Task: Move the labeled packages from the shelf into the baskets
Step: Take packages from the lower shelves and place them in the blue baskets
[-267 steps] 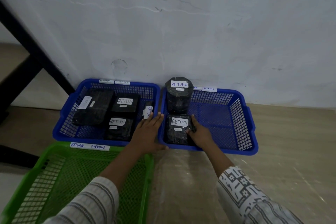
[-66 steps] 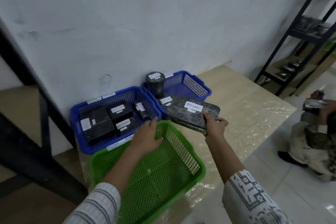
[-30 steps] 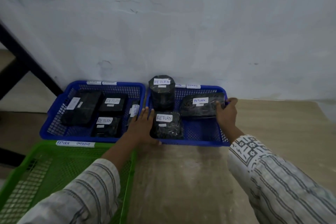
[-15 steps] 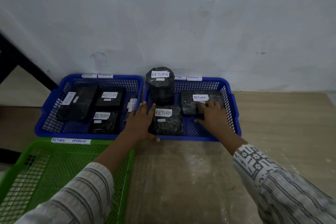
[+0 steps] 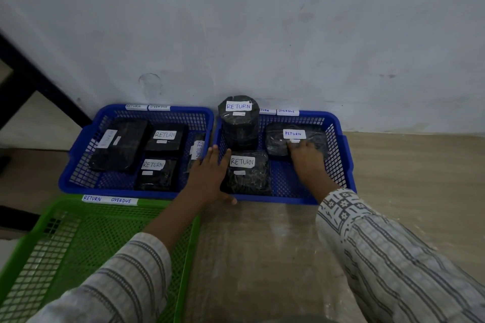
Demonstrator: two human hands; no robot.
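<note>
- Head view: the flat package [image 5: 275,140], which a moment ago was carried in the air by the right hand [image 5: 305,162], is now laid in the back right part of the right blue basket [image 5: 347,157], beside the round package [image 5: 238,128].
- The grip of the right hand is wide. Its fingers [image 5: 293,146] are rested on the near side of the flat package, and nothing is clasped.
- The left hand [image 5: 210,176] is still laid flat, grip wide, over the rims between the right blue basket and the left blue basket [image 5: 76,155], just beside the square package [image 5: 249,178].
</note>
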